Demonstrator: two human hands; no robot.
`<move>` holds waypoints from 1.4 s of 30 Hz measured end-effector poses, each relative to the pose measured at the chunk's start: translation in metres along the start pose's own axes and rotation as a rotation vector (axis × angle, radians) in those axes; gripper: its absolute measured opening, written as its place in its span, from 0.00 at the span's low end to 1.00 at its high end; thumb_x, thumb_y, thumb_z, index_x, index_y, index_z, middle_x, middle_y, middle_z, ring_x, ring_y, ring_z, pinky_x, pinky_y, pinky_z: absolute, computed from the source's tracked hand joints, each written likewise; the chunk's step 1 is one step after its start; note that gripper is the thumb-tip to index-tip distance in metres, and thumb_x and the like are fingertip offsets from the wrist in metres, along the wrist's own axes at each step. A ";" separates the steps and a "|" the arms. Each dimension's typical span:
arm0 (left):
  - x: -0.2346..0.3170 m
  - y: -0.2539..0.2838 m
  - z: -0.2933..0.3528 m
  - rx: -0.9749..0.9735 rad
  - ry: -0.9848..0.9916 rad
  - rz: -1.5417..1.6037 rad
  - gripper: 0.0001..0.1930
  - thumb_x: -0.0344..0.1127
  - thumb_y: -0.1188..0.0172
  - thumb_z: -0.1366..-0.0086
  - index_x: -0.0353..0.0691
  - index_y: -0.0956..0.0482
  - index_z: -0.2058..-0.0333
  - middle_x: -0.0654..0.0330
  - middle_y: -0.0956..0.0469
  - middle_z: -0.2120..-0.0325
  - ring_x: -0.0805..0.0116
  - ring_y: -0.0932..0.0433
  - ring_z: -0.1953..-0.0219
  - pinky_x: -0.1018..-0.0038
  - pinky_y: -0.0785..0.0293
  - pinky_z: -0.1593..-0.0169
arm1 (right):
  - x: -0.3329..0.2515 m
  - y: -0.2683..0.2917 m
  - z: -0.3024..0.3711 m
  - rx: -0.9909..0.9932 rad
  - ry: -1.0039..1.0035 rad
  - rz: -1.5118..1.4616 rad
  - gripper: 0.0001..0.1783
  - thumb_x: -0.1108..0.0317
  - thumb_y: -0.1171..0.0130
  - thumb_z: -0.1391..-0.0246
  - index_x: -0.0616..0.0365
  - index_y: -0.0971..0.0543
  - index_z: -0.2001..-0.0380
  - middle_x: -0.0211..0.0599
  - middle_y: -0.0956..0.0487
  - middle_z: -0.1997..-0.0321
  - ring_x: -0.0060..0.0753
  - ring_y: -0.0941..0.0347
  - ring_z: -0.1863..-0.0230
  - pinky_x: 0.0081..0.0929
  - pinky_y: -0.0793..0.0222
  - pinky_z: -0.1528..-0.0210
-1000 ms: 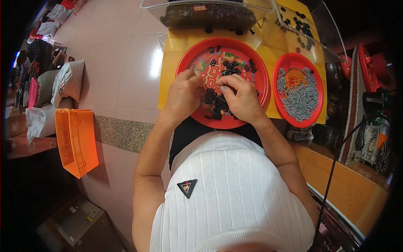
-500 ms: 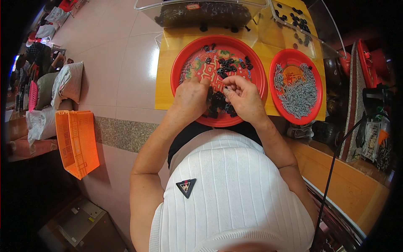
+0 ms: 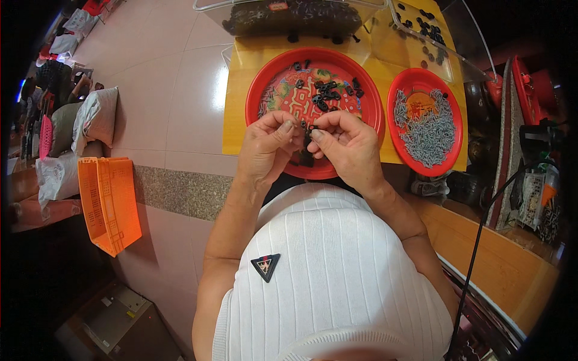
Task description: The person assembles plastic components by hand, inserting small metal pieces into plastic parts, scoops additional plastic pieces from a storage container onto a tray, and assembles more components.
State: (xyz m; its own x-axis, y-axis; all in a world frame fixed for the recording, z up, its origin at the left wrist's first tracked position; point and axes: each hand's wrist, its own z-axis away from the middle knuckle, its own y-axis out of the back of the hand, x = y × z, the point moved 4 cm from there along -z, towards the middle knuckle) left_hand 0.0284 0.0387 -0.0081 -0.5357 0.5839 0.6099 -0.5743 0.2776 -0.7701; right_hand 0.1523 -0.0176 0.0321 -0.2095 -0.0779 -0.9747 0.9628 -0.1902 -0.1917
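Both hands meet over the near half of a round red tray. My left hand is closed, its thumb and fingers pinching a small black part. Close beside it, my right hand pinches another small dark piece between thumb and forefinger; its exact kind is too small to tell. Loose black parts lie in the tray beyond my hands, and more lie beneath them, partly hidden. Grey screws are scattered along the tray's left side.
Right of the round tray, an oval red tray holds many grey screws. A clear plastic bin with a dark bag stands at the yellow table's far side. An orange crate sits to the left. A black cable runs down the right.
My left hand has lifted from the tray and turned, now pinching a small black part. My right hand has moved slightly left and nearer me, so the fingertips of both hands nearly touch.
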 end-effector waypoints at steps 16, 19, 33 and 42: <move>-0.008 -0.017 0.011 0.004 -0.038 0.120 0.05 0.28 0.48 0.41 0.33 0.28 0.68 0.56 0.25 0.74 0.68 0.26 0.73 0.72 0.28 0.66 | -0.002 -0.007 0.003 0.050 0.102 0.057 0.06 0.78 0.48 0.51 0.65 0.29 0.68 0.30 0.27 0.73 0.16 0.29 0.74 0.13 0.29 0.73; -0.009 -0.016 0.011 0.018 -0.049 0.117 0.05 0.28 0.48 0.41 0.33 0.28 0.68 0.56 0.25 0.74 0.68 0.26 0.73 0.72 0.28 0.67 | -0.001 -0.007 0.004 0.049 0.108 0.070 0.05 0.78 0.48 0.51 0.65 0.29 0.68 0.30 0.27 0.74 0.15 0.29 0.74 0.13 0.29 0.73; -0.016 -0.017 0.018 0.109 -0.178 -0.066 0.02 0.22 0.48 0.43 0.30 0.27 0.70 0.57 0.26 0.74 0.72 0.26 0.73 0.79 0.28 0.66 | 0.012 -0.001 0.010 0.161 0.257 0.290 0.04 0.80 0.44 0.58 0.64 0.28 0.76 0.36 0.26 0.79 0.22 0.28 0.79 0.19 0.32 0.78; -0.019 -0.016 -0.002 0.163 -0.134 -0.209 0.09 0.27 0.45 0.43 0.31 0.27 0.63 0.58 0.25 0.72 0.74 0.26 0.72 0.80 0.29 0.67 | 0.004 0.022 -0.006 0.088 0.120 0.033 0.03 0.78 0.48 0.50 0.66 0.28 0.71 0.33 0.26 0.77 0.19 0.28 0.76 0.16 0.28 0.74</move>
State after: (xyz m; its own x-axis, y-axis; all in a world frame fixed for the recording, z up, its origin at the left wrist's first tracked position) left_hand 0.0485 0.0247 -0.0075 -0.4661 0.4180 0.7798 -0.7670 0.2483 -0.5916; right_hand 0.1741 -0.0165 0.0231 -0.1508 0.0309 -0.9881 0.9490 -0.2754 -0.1534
